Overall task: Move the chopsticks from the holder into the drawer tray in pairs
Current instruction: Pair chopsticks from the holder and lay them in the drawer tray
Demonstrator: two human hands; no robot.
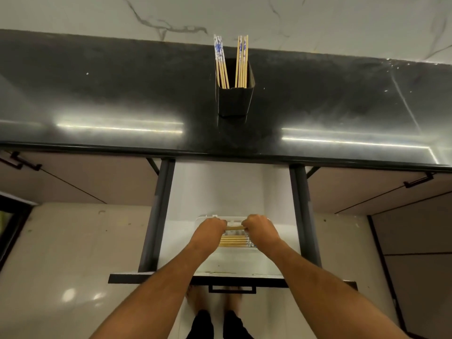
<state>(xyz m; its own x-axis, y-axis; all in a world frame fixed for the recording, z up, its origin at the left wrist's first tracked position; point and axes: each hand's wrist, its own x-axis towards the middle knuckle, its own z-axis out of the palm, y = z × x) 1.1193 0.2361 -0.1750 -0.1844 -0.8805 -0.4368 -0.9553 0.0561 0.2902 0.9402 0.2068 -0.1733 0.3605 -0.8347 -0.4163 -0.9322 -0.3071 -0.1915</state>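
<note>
A black square holder [234, 100] stands on the dark countertop and holds several bamboo chopsticks [231, 62] with blue-and-white tops, in two bunches. Below it the drawer [227, 192] is pulled out, with a white tray [241, 259] at its front. Several chopsticks [233, 241] lie sideways in the tray. My left hand [212, 227] and my right hand [260, 227] are both over the tray's far part, each gripping one end of a pair of chopsticks [235, 227] held crosswise between them.
The glossy black countertop [122, 101] runs across the view under a marble wall. Dark drawer rails [159, 211] flank the drawer, whose front handle [232, 288] is near my feet. Cabinet doors with black handles [418, 181] sit on either side.
</note>
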